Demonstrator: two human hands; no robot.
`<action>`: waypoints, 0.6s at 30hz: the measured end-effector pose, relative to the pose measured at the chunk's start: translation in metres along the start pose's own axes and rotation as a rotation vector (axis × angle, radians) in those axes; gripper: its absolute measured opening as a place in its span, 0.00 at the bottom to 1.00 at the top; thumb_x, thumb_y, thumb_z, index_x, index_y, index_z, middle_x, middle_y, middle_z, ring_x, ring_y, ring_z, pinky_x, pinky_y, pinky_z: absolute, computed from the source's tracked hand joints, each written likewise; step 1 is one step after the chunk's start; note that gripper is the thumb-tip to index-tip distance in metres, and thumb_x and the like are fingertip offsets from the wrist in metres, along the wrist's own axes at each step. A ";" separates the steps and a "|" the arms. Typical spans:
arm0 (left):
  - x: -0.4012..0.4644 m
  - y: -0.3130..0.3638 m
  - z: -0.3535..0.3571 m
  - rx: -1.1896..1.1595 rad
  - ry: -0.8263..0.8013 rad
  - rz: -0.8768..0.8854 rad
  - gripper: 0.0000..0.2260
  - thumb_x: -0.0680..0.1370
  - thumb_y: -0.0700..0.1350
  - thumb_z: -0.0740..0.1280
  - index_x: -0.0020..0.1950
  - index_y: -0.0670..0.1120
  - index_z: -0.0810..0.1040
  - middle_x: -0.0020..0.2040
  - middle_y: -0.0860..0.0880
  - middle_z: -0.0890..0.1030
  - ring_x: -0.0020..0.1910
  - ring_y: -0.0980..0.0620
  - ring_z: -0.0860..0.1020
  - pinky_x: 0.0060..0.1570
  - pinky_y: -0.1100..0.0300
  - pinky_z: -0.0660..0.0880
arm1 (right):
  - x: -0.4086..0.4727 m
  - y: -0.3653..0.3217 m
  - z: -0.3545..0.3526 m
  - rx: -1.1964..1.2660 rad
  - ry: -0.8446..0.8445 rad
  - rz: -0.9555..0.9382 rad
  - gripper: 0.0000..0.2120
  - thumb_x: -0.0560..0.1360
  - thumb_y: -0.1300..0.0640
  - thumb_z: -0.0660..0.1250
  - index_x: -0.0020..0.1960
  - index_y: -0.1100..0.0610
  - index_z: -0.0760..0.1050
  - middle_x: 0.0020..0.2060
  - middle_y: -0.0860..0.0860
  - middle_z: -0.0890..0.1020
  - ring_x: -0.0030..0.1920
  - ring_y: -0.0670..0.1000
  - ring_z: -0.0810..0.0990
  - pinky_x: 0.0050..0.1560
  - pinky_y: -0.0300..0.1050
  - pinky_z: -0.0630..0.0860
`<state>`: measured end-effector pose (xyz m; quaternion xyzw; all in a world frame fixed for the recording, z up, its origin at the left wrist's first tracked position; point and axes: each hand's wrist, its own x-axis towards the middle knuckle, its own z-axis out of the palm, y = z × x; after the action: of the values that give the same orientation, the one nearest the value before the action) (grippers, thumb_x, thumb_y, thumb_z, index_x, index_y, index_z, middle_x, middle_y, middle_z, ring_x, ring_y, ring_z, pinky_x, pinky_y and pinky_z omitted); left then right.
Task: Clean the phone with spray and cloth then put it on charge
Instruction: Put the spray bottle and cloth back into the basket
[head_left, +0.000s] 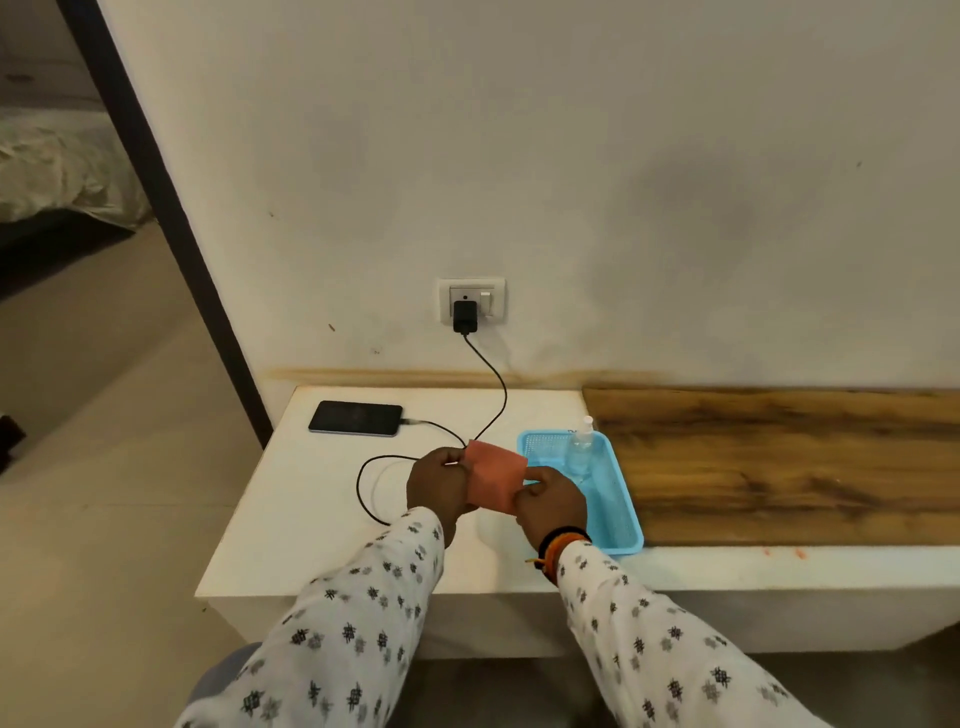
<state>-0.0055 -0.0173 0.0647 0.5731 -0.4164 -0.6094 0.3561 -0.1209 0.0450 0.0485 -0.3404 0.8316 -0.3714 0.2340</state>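
- No brand or label legible anywhere; a small dark mark on the tray's far rim by the bottle, too small to read.
- Blue tray (623, 535), mesh-patterned floor, sits on the white desk (291, 499) at its right side, against the edge of a wood-grain board (779, 462).
- In the tray: one clear spray bottle (582, 449) with a white nozzle, upright at the far end. Rest of the tray floor partly hidden by the right hand.
- Phone (356, 417) lies flat, dark screen up, at the desk's far left corner. Black cable (488, 395) is plugged into its right end.
- Cable runs from a black charger (464, 316) seated in the wall socket (471, 301), down to the desk, loops in front of the left hand, then on to the phone.
- Orange cloth (493, 475) held up over the desk between both hands, just left of the tray.
- Left hand (439, 483): fingers curled, gripping the cloth's left edge.
- Right hand (553, 501): fingers curled, pinching the cloth's right lower edge; orange and black bands at the wrist.
- Both sleeves white with a small dark print.
- Bed (57, 166) visible through the doorway at far left.
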 end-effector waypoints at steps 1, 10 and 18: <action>-0.002 0.001 0.008 -0.009 -0.012 -0.007 0.07 0.77 0.35 0.66 0.49 0.44 0.83 0.48 0.40 0.83 0.45 0.41 0.82 0.35 0.53 0.82 | 0.005 0.002 -0.009 0.004 -0.001 0.002 0.13 0.72 0.61 0.63 0.54 0.54 0.80 0.49 0.51 0.83 0.51 0.53 0.81 0.58 0.49 0.77; -0.002 -0.009 0.069 0.117 -0.119 -0.068 0.10 0.72 0.34 0.68 0.40 0.48 0.83 0.47 0.40 0.86 0.46 0.38 0.85 0.45 0.42 0.83 | 0.043 0.036 -0.071 -0.002 0.026 0.157 0.13 0.69 0.62 0.65 0.50 0.50 0.81 0.44 0.54 0.85 0.44 0.55 0.83 0.48 0.51 0.82; 0.013 -0.029 0.100 0.340 -0.132 -0.053 0.09 0.70 0.34 0.69 0.36 0.47 0.84 0.41 0.39 0.86 0.42 0.38 0.85 0.45 0.43 0.83 | 0.066 0.065 -0.080 -0.189 0.048 0.168 0.10 0.68 0.60 0.67 0.46 0.48 0.82 0.45 0.47 0.84 0.44 0.49 0.80 0.45 0.42 0.79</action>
<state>-0.1053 -0.0074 0.0329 0.5947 -0.5206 -0.5757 0.2097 -0.2413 0.0653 0.0385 -0.2812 0.8938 -0.2785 0.2109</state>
